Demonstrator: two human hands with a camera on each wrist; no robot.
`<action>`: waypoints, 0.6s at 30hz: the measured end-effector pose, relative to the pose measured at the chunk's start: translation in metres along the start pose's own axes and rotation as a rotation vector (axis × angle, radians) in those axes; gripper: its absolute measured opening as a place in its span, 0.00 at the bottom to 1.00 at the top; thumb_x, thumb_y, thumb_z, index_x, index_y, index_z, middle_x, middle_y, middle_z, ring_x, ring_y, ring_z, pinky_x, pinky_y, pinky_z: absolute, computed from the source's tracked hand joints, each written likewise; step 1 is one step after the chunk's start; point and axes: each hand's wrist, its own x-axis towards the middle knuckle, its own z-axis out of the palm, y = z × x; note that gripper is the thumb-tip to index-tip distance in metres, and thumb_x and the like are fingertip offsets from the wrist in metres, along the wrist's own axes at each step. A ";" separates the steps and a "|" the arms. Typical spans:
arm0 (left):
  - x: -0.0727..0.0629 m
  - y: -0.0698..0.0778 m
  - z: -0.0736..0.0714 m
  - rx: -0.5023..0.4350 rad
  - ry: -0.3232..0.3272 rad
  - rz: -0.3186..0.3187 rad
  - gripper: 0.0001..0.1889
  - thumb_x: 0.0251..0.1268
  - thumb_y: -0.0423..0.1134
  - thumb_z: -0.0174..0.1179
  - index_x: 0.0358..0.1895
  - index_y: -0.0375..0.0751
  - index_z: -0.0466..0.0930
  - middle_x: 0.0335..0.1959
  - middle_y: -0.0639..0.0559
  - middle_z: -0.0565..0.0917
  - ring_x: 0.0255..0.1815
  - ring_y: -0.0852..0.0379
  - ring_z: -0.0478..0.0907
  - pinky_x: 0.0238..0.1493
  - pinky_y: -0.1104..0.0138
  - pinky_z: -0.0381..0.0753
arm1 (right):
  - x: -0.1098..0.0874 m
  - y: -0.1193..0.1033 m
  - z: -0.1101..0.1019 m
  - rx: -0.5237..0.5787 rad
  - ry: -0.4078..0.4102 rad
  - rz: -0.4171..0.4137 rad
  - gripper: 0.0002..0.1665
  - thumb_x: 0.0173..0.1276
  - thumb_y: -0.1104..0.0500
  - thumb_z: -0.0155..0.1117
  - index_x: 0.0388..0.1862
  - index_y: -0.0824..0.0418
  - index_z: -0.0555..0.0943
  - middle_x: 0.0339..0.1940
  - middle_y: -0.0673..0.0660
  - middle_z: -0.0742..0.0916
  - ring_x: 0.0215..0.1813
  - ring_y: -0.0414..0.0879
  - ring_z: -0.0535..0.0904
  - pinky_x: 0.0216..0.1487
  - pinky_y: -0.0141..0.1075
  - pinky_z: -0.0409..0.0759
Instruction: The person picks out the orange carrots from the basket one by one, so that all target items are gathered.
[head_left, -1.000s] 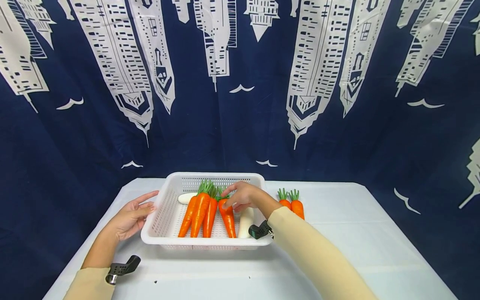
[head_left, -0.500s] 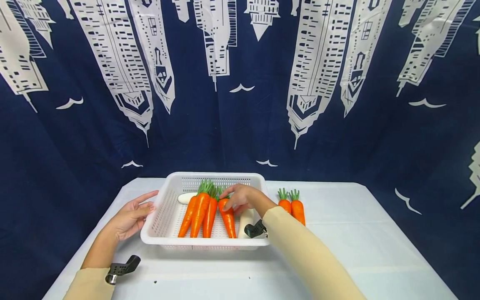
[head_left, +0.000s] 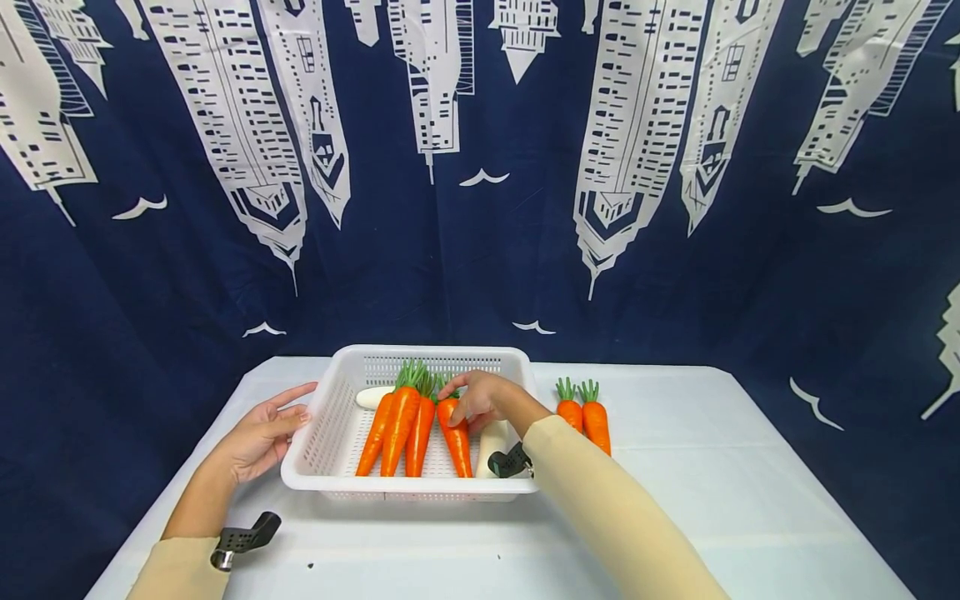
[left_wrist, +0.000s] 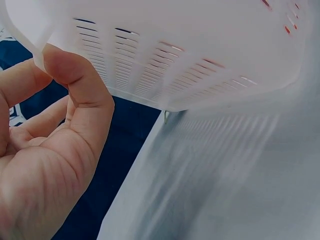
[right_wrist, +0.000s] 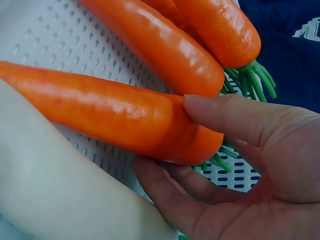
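Note:
A white perforated plastic basket (head_left: 337, 482) stands on the table with several orange carrots (head_left: 401, 425) in it, green tops toward the far side. My left hand (head_left: 258, 433) pinches the basket's left rim between thumb and fingers; the left wrist view has the thumb (left_wrist: 70, 65) right at the rim. Inside the basket, my right hand (head_left: 487, 396) grips the rightmost carrot (right_wrist: 115, 107) near its leafy end. In the right wrist view the thumb lies on top and the other fingers are along its lower side. A white radish (right_wrist: 65, 180) lies alongside it.
Two more carrots (head_left: 596, 425) lie on the white table (head_left: 712, 467) right of the basket, partly hidden by the right sleeve. A white rounded end (head_left: 372, 397) shows behind the left carrots. A dark blue printed cloth (head_left: 480, 250) hangs behind the table.
My right hand has settled lower onto the rightmost carrot, its thumb closing against the side, and the forearm has shifted slightly left. The left hand and basket stay where they were.

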 end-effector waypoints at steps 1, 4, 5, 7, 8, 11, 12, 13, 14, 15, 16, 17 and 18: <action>0.000 0.000 0.000 -0.001 -0.002 0.002 0.33 0.75 0.21 0.49 0.78 0.40 0.50 0.53 0.55 0.88 0.51 0.58 0.87 0.53 0.61 0.87 | 0.000 0.000 0.000 -0.005 0.005 -0.001 0.33 0.55 0.78 0.72 0.59 0.59 0.83 0.49 0.60 0.85 0.40 0.52 0.83 0.50 0.49 0.88; 0.000 0.000 0.000 -0.001 -0.002 0.001 0.33 0.75 0.22 0.49 0.79 0.40 0.50 0.54 0.55 0.88 0.51 0.58 0.87 0.53 0.61 0.87 | 0.000 0.001 0.000 -0.017 0.019 -0.006 0.32 0.54 0.79 0.72 0.58 0.58 0.83 0.47 0.59 0.85 0.38 0.52 0.82 0.49 0.49 0.88; 0.000 0.000 0.000 -0.001 0.001 0.000 0.34 0.75 0.22 0.49 0.79 0.40 0.50 0.53 0.55 0.88 0.51 0.58 0.87 0.53 0.61 0.87 | 0.000 0.002 0.000 -0.018 0.021 -0.007 0.32 0.54 0.79 0.72 0.57 0.58 0.83 0.47 0.59 0.85 0.38 0.52 0.82 0.48 0.49 0.88; 0.000 -0.001 0.000 0.001 0.002 -0.001 0.34 0.75 0.22 0.50 0.79 0.40 0.50 0.53 0.55 0.88 0.51 0.58 0.87 0.53 0.60 0.87 | -0.001 0.002 0.000 -0.013 0.021 -0.012 0.32 0.55 0.79 0.72 0.58 0.59 0.83 0.47 0.59 0.85 0.37 0.52 0.82 0.48 0.50 0.88; 0.000 -0.001 0.000 0.002 0.004 -0.003 0.34 0.75 0.22 0.50 0.79 0.40 0.49 0.53 0.55 0.88 0.51 0.58 0.87 0.53 0.60 0.87 | -0.001 0.002 0.000 -0.009 0.020 -0.016 0.32 0.54 0.79 0.72 0.58 0.59 0.82 0.47 0.60 0.85 0.37 0.52 0.82 0.47 0.50 0.89; 0.000 0.000 0.000 0.004 0.007 -0.005 0.34 0.75 0.22 0.50 0.79 0.40 0.49 0.53 0.55 0.88 0.51 0.58 0.87 0.53 0.61 0.87 | -0.001 0.004 -0.001 0.019 0.007 -0.027 0.33 0.55 0.80 0.71 0.60 0.61 0.81 0.47 0.61 0.85 0.37 0.53 0.83 0.46 0.49 0.89; 0.000 0.000 0.000 0.003 0.007 -0.006 0.34 0.75 0.22 0.50 0.79 0.40 0.49 0.53 0.55 0.88 0.51 0.58 0.87 0.53 0.61 0.87 | -0.001 0.004 -0.002 0.024 0.006 -0.031 0.34 0.55 0.80 0.70 0.61 0.61 0.81 0.47 0.61 0.85 0.37 0.53 0.83 0.46 0.49 0.89; 0.000 0.000 0.000 0.003 0.009 -0.006 0.34 0.75 0.22 0.50 0.79 0.40 0.49 0.53 0.56 0.88 0.51 0.58 0.87 0.53 0.61 0.87 | -0.002 0.004 -0.002 0.030 0.004 -0.036 0.34 0.55 0.80 0.70 0.62 0.62 0.81 0.47 0.61 0.85 0.37 0.53 0.83 0.46 0.49 0.89; 0.000 0.000 0.001 0.003 0.010 -0.007 0.34 0.75 0.22 0.50 0.79 0.40 0.49 0.53 0.56 0.88 0.51 0.58 0.87 0.53 0.61 0.87 | -0.002 0.004 -0.003 0.034 0.005 -0.039 0.35 0.55 0.80 0.70 0.62 0.62 0.80 0.47 0.61 0.85 0.37 0.53 0.83 0.46 0.48 0.89; 0.000 0.000 0.001 0.002 0.010 -0.007 0.34 0.75 0.22 0.50 0.79 0.40 0.49 0.53 0.56 0.88 0.51 0.58 0.87 0.53 0.61 0.87 | -0.003 0.004 -0.003 0.038 0.004 -0.040 0.35 0.55 0.80 0.70 0.62 0.62 0.80 0.47 0.61 0.85 0.37 0.52 0.83 0.47 0.48 0.89; 0.000 0.000 0.001 0.001 0.009 -0.007 0.34 0.75 0.22 0.50 0.79 0.40 0.50 0.53 0.56 0.88 0.51 0.58 0.87 0.53 0.61 0.87 | -0.004 0.003 -0.003 0.035 0.007 -0.044 0.35 0.55 0.80 0.70 0.63 0.62 0.80 0.46 0.61 0.85 0.37 0.52 0.83 0.47 0.48 0.89; 0.000 0.000 0.001 0.000 0.009 -0.007 0.34 0.75 0.22 0.50 0.79 0.40 0.50 0.53 0.56 0.88 0.51 0.58 0.87 0.53 0.61 0.87 | -0.004 0.003 -0.004 0.035 0.010 -0.045 0.35 0.55 0.80 0.70 0.63 0.62 0.80 0.46 0.61 0.85 0.37 0.52 0.83 0.47 0.49 0.89; 0.000 0.001 0.001 0.000 0.009 -0.006 0.33 0.75 0.22 0.50 0.79 0.40 0.50 0.53 0.56 0.88 0.51 0.58 0.87 0.53 0.61 0.87 | -0.005 0.002 -0.005 0.037 0.012 -0.044 0.35 0.56 0.80 0.70 0.63 0.62 0.80 0.47 0.61 0.85 0.38 0.52 0.83 0.48 0.49 0.89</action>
